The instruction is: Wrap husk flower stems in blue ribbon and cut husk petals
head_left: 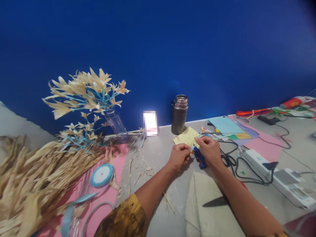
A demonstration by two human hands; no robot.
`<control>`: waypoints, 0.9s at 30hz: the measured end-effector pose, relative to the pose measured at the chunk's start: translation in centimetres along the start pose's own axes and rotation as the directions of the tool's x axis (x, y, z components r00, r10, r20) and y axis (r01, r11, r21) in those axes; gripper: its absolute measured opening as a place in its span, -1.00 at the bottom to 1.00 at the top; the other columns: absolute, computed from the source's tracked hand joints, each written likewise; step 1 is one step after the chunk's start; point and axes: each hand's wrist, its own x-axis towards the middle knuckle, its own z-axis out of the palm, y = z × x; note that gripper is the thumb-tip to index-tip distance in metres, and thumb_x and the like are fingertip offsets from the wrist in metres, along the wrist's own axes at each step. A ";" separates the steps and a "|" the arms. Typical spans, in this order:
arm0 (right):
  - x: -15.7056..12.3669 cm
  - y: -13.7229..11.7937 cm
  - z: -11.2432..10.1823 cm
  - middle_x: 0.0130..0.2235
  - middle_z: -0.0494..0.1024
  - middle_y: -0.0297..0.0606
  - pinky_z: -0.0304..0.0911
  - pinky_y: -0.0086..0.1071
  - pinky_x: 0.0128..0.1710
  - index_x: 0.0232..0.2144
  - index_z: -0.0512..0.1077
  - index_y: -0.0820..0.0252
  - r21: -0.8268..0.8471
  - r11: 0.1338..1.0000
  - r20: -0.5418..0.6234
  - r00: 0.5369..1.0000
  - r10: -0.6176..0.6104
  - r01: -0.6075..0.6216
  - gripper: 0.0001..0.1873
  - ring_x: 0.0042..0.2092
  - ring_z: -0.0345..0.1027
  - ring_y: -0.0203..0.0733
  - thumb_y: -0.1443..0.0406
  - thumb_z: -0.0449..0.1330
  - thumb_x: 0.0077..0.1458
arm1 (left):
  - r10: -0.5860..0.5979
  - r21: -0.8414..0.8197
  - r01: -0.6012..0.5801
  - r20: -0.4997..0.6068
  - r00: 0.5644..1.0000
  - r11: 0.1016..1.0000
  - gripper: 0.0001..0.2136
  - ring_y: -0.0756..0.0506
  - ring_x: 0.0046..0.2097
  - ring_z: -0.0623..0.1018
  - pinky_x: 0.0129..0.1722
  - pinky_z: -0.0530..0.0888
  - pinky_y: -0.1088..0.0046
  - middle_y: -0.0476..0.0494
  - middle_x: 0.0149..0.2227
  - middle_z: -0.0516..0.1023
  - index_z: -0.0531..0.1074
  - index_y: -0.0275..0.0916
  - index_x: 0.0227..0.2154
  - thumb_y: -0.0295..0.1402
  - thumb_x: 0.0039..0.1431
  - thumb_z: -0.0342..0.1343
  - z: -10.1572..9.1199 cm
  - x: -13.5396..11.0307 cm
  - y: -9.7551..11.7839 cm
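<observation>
My left hand (180, 156) is closed, thumb and fingertips pinched at a small light-blue piece (192, 148) that looks like a bit of ribbon or wrapped stem. Close beside it, my right hand (209, 151) is also closed in a pinch. A small pale flower on a light-blue stem (200, 134) rises from the right fingertips. The fingers cover most of that stem. Just below the two hands lies a dark blue glue gun (200, 159), partly behind the right hand. Under and behind the fingertips is a yellowish sheet (185, 137).
A dark flask (179, 115) without its lid stands by the blue wall. At left are husk flowers (86, 89) in a clear vase, dried husks (44, 177) and a blue ribbon roll (102, 175). A blade (215, 201) lies under my right forearm; a power strip (278, 177) and black cables are at right.
</observation>
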 end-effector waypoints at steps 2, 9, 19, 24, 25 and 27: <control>0.0 -0.1 0.0 -0.61 0.36 -0.42 0.07 -0.44 -0.54 -0.62 0.41 0.20 -0.027 1.000 -0.021 1.000 -0.012 0.012 -0.59 -0.54 0.12 -0.33 0.00 0.39 -0.18 | 0.016 0.023 -0.016 -0.009 1.000 1.000 -0.87 0.11 -0.68 0.23 -0.71 0.09 0.62 0.06 -0.70 0.34 0.46 -0.27 -0.53 -0.34 -0.15 0.27 0.1 -0.2 0.1; -0.2 0.0 -0.1 -0.63 0.30 -0.45 0.05 -0.43 -0.57 -0.63 0.36 0.16 -0.041 0.999 -0.039 0.999 0.004 -0.006 -0.57 -0.57 0.09 -0.34 -0.02 0.37 -0.14 | 0.089 0.085 -0.085 -0.054 0.995 0.993 -0.78 0.12 -0.70 0.21 -0.68 0.09 0.59 0.10 -0.75 0.29 0.46 -0.27 -0.56 -0.25 -0.16 0.35 0.6 -0.6 0.1; -0.3 0.7 -0.7 -0.60 0.35 -0.43 0.07 -0.47 -0.64 -0.54 0.48 0.19 0.153 0.982 0.284 0.957 0.065 -0.112 -0.54 -0.60 0.13 -0.37 -0.10 0.37 -0.12 | 0.027 -0.001 -0.027 -0.014 1.000 1.000 -0.76 0.12 -0.67 0.25 -0.72 0.07 0.59 -0.04 -0.56 0.48 0.45 -0.28 -0.52 -0.22 -0.16 0.31 0.0 -0.1 0.0; -0.5 0.9 -0.8 -0.65 0.28 -0.46 0.03 -0.45 -0.66 -0.65 0.41 0.16 0.140 0.990 0.163 0.987 -0.008 -0.015 -0.53 -0.61 0.07 -0.37 -0.07 0.40 -0.16 | 0.089 0.138 -0.085 -0.023 0.996 0.987 -0.77 0.09 -0.69 0.23 -0.70 0.11 0.58 0.06 -0.72 0.31 0.49 -0.28 -0.52 -0.20 -0.09 0.31 0.4 -0.5 -0.2; -0.5 0.9 -0.8 -0.64 0.29 -0.45 0.05 -0.45 -0.64 -0.66 0.39 0.16 0.142 0.990 0.144 0.989 -0.023 0.002 -0.53 -0.60 0.08 -0.36 -0.07 0.41 -0.16 | 0.108 0.179 -0.102 -0.025 0.994 0.979 -0.77 0.09 -0.70 0.23 -0.69 0.11 0.57 0.07 -0.74 0.29 0.50 -0.28 -0.51 -0.20 -0.07 0.30 0.5 -0.6 -0.2; -0.6 0.8 -0.8 -0.64 0.29 -0.45 0.05 -0.45 -0.63 -0.66 0.38 0.16 0.128 0.992 0.113 0.993 -0.039 0.025 -0.53 -0.59 0.08 -0.36 -0.06 0.41 -0.16 | 0.147 0.241 -0.136 -0.027 0.989 0.961 -0.79 0.08 -0.70 0.23 -0.68 0.11 0.56 0.07 -0.75 0.29 0.51 -0.28 -0.52 -0.21 -0.04 0.28 0.6 -0.7 -0.3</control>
